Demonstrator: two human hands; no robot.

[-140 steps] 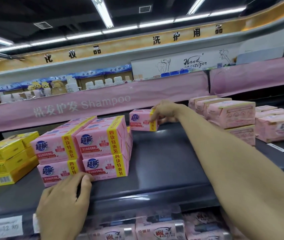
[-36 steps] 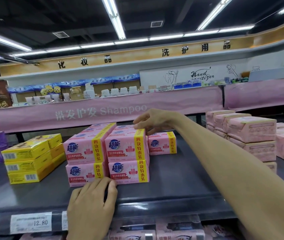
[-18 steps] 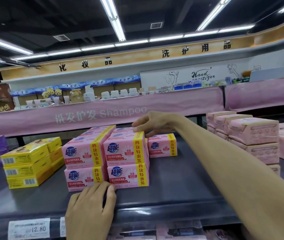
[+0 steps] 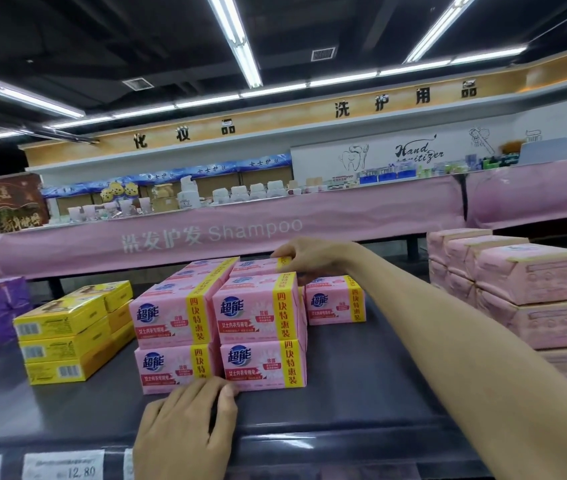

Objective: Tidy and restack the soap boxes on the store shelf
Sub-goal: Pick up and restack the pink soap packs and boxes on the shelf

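Partly occluded, right hand (image 4: 309,258) rested on rear top box (image 4: 257,266); grip could not be told. Left hand (image 4: 188,426) pressed straight-fingered against pink stack (image 4: 174,323).

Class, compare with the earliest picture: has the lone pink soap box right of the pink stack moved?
Yes. The lone pink cardboard soap box has come left, toward the two-high stack of pink soap boxes; the gap between them has closed.
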